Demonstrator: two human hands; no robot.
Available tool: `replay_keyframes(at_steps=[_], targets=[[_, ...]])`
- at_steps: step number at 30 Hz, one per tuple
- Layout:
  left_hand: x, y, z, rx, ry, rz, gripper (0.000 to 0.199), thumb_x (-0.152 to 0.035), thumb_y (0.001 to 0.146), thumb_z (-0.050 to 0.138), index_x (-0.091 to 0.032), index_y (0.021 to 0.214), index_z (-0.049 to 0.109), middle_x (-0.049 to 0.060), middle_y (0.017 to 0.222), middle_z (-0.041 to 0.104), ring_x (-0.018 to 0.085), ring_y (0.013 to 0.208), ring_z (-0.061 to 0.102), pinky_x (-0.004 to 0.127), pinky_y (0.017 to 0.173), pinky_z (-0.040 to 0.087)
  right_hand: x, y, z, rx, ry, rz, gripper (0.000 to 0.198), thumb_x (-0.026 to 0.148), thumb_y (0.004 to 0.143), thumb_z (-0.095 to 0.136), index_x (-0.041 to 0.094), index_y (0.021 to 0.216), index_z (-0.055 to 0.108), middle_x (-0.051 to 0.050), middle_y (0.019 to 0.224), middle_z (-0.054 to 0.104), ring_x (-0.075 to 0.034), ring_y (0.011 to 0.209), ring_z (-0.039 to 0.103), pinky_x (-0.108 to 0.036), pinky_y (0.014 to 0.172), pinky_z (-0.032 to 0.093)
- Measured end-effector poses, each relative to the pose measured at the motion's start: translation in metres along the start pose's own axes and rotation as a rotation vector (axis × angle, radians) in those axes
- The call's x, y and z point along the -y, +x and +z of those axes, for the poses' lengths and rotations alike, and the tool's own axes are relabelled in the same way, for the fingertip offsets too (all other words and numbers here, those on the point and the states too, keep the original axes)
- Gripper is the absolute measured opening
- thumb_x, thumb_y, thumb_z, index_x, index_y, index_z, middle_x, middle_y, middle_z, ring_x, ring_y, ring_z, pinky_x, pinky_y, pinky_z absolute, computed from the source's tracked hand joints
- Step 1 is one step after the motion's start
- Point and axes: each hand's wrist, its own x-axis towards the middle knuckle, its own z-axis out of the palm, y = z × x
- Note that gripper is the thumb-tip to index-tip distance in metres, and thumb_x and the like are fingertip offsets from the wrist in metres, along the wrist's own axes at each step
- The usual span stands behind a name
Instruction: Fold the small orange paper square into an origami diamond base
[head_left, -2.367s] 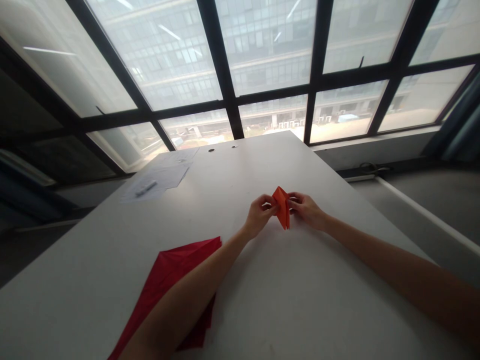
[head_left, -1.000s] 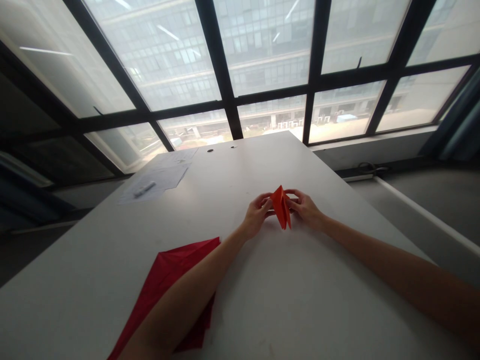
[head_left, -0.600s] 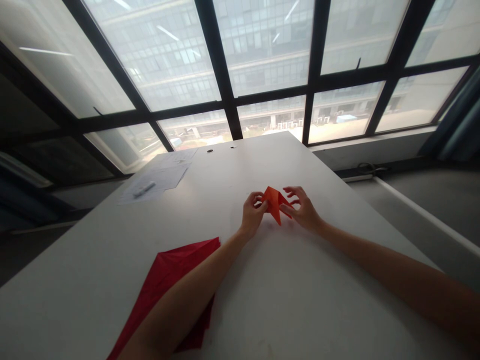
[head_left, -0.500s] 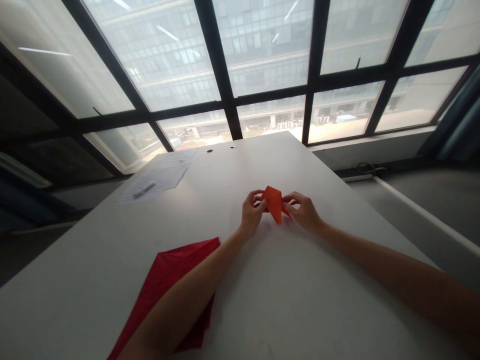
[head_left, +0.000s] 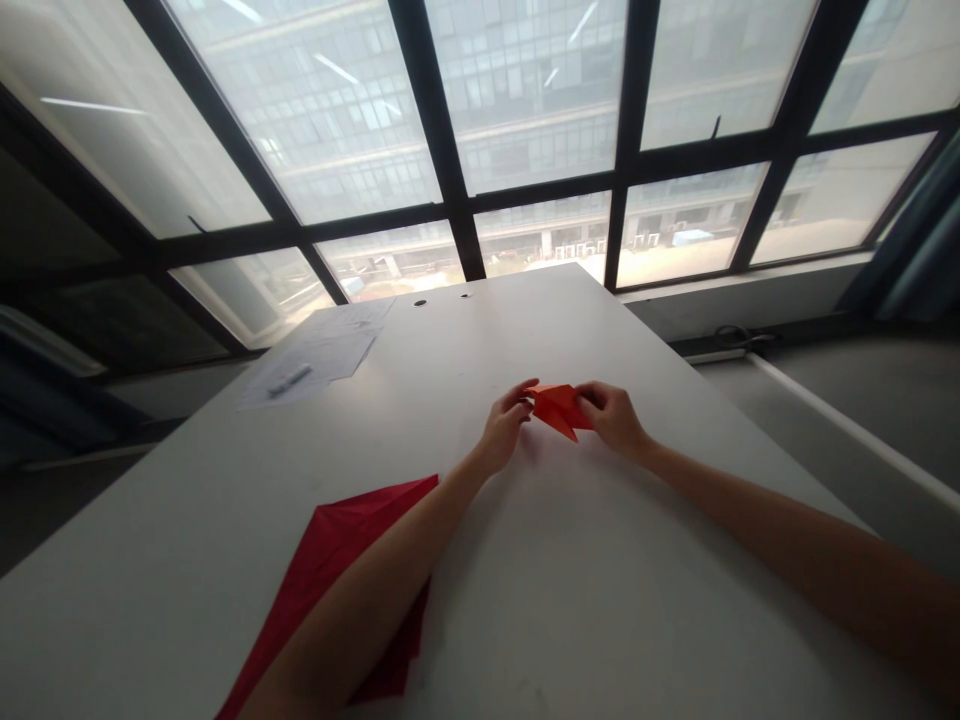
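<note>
An orange piece of folded paper (head_left: 556, 404), with pointed flaps, is held just above the white table (head_left: 600, 560). My right hand (head_left: 613, 418) pinches its right side between thumb and fingers. At the paper's left tip, my left hand (head_left: 505, 428) has thumb and fingers curled around the edge. One flap of the paper points down toward me. A red sheet of paper (head_left: 341, 545) with creases lies on the table under my left forearm, which hides part of it.
White papers (head_left: 349, 345) lie at the far left of the table, with a small pale marker-like object (head_left: 290, 380) on them. Two small holes, one a dark cable hole (head_left: 420, 303), are near the back edge. Large black-framed windows stand beyond.
The orange paper has been turned, so its flap now points down to the right. My right hand has moved onto its right side; my left fingers have shifted to its left tip.
</note>
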Motion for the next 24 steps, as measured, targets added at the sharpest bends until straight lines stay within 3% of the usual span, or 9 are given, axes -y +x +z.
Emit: replay_keyframes(at_steps=[3,7,13,17,20,24], targets=[[0.003,0.0,-0.001,-0.048,0.073,0.042,0.039,-0.035,0.071,0.078,-0.018,0.105,0.07,0.005,0.095,0.069,0.014,0.079,0.061,0.023,0.07,0.045,-0.001,0.0,0.0,0.063,0.09,0.056,0.019,0.028,0.081,0.061,0.014,0.087,0.073,-0.007,0.083,0.074,-0.02,0.074,0.066,-0.03,0.066,0.051],[0.005,-0.001,0.0,-0.076,-0.047,0.013,0.039,-0.047,0.071,0.08,-0.016,0.09,0.066,0.005,0.086,0.069,0.015,0.074,0.063,0.028,0.072,0.049,-0.002,-0.002,0.002,0.137,0.136,0.07,0.025,0.033,0.082,0.064,0.015,0.097,0.072,-0.004,0.076,0.07,-0.017,0.067,0.062,-0.027,0.06,0.047],[0.004,-0.002,0.003,-0.06,-0.092,-0.053,0.041,-0.04,0.069,0.081,-0.016,0.095,0.063,0.006,0.088,0.07,0.015,0.074,0.065,0.029,0.073,0.052,-0.002,-0.003,0.003,0.3,0.235,0.087,0.045,0.04,0.08,0.069,0.014,0.117,0.065,-0.001,0.07,0.066,-0.015,0.061,0.059,-0.027,0.057,0.047],[0.004,-0.003,0.004,-0.04,-0.06,0.011,0.046,-0.029,0.068,0.08,-0.021,0.106,0.055,0.002,0.089,0.068,0.012,0.067,0.062,0.025,0.063,0.05,0.001,-0.003,0.003,0.284,0.255,0.095,0.047,0.045,0.082,0.069,0.017,0.119,0.062,-0.007,0.089,0.071,-0.02,0.079,0.067,-0.031,0.068,0.054],[0.003,-0.004,0.007,-0.038,0.026,0.124,0.037,-0.025,0.07,0.077,-0.021,0.096,0.051,-0.001,0.083,0.064,0.011,0.067,0.06,0.022,0.06,0.047,0.002,-0.003,0.003,0.26,0.249,0.061,0.051,0.045,0.079,0.072,0.02,0.122,0.059,-0.009,0.102,0.07,-0.023,0.09,0.068,-0.033,0.073,0.057],[0.002,-0.003,0.01,-0.077,0.104,0.226,0.026,-0.027,0.076,0.072,-0.02,0.086,0.049,-0.002,0.08,0.06,0.01,0.067,0.058,0.022,0.061,0.047,0.004,-0.005,0.006,0.227,0.214,0.034,0.058,0.039,0.073,0.077,0.021,0.124,0.056,-0.009,0.106,0.071,-0.023,0.088,0.069,-0.033,0.069,0.058]])
